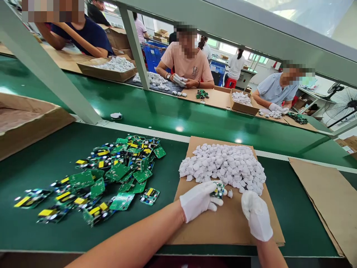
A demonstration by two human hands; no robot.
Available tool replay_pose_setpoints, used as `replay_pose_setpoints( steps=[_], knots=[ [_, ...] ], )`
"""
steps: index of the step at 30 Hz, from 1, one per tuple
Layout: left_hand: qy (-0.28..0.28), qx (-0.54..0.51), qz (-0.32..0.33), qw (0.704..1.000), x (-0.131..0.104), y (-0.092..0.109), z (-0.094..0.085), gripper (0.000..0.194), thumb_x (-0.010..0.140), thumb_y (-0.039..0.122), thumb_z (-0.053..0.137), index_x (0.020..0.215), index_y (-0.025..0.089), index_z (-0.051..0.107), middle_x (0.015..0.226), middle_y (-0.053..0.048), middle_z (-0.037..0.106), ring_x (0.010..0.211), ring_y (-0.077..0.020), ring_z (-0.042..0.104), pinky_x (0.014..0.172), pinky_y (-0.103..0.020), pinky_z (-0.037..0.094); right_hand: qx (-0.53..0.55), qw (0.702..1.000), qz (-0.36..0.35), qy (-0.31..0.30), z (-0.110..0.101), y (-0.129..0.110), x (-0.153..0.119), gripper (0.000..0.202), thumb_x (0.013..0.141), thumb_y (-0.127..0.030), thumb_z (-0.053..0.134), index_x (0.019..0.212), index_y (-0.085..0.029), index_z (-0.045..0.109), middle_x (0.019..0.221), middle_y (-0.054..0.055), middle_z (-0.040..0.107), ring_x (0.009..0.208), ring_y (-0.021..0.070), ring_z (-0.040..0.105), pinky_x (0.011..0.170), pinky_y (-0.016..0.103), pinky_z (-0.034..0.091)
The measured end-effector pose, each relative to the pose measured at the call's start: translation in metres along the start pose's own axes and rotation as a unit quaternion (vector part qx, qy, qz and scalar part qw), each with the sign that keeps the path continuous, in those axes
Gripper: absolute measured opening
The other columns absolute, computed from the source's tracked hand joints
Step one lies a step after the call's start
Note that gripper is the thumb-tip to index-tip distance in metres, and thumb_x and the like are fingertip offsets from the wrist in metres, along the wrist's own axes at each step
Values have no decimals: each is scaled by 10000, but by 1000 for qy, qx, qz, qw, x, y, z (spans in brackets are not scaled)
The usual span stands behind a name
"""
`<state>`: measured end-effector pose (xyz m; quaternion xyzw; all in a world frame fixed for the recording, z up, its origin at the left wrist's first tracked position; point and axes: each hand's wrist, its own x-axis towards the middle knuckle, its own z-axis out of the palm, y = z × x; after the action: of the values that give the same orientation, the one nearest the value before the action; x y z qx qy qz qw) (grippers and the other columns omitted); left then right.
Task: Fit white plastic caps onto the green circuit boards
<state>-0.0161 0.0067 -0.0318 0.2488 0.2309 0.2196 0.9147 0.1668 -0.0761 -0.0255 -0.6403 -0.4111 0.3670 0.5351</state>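
Observation:
White gloves cover both hands. My left hand (201, 201) grips a small green circuit board (218, 190) between thumb and fingers, above the cardboard sheet (212, 229). To its right, my right hand (256, 214) is closed, its fingertips curled together; whatever they may hold is hidden. One small white piece (230, 194) lies between the hands. Just beyond them a heap of white pieces (223, 163) covers the far part of the cardboard. Many green boards with yellow parts form a loose pile (117, 173) on the green table at the left.
An open cardboard box (33, 124) stands at the far left, and flat cardboard (329, 201) lies at the right. A slanted metal post (55, 67) and a rail cross the view. Several people sit beyond the green belt (167, 119).

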Motion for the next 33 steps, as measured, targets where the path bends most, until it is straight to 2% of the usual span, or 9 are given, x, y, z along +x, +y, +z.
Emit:
replay_pose_setpoints(
  steps=[3, 5, 8, 11, 16, 18, 22, 28, 33],
  knots=[
    [-19, -30, 25, 999, 0, 4, -3, 356, 767, 302, 626, 1073, 148, 529, 1124, -143, 585, 826, -190, 645, 648, -258, 477, 35, 998, 26, -48, 18, -14, 13, 379, 799, -472, 569, 1068, -206, 537, 651, -15, 563, 443, 100, 455, 413, 234, 392],
    [-6, -26, 42, 999, 0, 6, -5, 322, 768, 264, 628, 1055, 138, 555, 1143, -148, 579, 836, -195, 649, 654, -257, 481, 49, 996, 35, -66, 27, -21, 22, 454, 801, -453, 572, 1171, -207, 482, 735, -3, 606, 389, 77, 449, 366, 219, 375],
    [11, -24, 50, 998, 0, 8, -7, 325, 765, 257, 634, 1060, 141, 565, 1140, -142, 580, 823, -195, 653, 635, -263, 492, 32, 997, 13, -68, 36, -24, 32, 391, 837, -483, 495, 1044, -158, 564, 623, -17, 597, 299, 54, 380, 330, 214, 356],
    [23, -29, 54, 998, -1, 11, -7, 326, 752, 253, 649, 1046, 132, 574, 1101, -136, 595, 811, -195, 656, 629, -260, 496, -12, 998, -41, -44, 40, -17, 38, 321, 835, -442, 491, 940, -160, 603, 545, -26, 571, 339, 81, 439, 338, 208, 373],
    [39, -38, 69, 996, -3, 14, -5, 333, 759, 267, 639, 1053, 127, 570, 1018, -131, 628, 804, -198, 660, 633, -257, 503, -63, 983, -170, -40, 42, 1, 42, 171, 738, -321, 611, 863, -215, 661, 666, 14, 633, 630, 165, 591, 622, 307, 513],
    [33, -32, 69, 997, -4, 13, -4, 329, 770, 271, 626, 1061, 130, 567, 995, -130, 634, 791, -192, 662, 624, -248, 502, -54, 988, -141, -43, 41, 3, 40, 191, 753, -348, 605, 875, -209, 656, 592, 0, 611, 517, 148, 559, 526, 292, 503],
    [18, -10, 60, 998, -5, 8, -1, 356, 763, 292, 633, 1079, 141, 567, 1004, -129, 628, 741, -174, 664, 584, -226, 496, -10, 998, -57, -15, 39, 2, 36, 329, 819, -464, 511, 845, -166, 648, 479, -22, 526, 332, 90, 404, 292, 206, 317],
    [33, -6, 68, 997, -4, 5, -2, 375, 730, 319, 664, 1057, 150, 589, 1018, -113, 614, 754, -177, 662, 572, -209, 494, -25, 995, -94, -26, 39, 5, 40, 247, 757, -332, 613, 972, -226, 670, 813, 49, 638, 564, 143, 551, 378, 229, 397],
    [36, -11, 64, 997, -2, 6, -3, 398, 712, 319, 682, 1060, 149, 588, 994, -105, 618, 740, -174, 662, 568, -208, 497, 45, 997, -55, -43, 39, 5, 36, 286, 776, -341, 613, 1024, -199, 627, 703, 16, 645, 460, 103, 522, 404, 226, 426]
  ],
)
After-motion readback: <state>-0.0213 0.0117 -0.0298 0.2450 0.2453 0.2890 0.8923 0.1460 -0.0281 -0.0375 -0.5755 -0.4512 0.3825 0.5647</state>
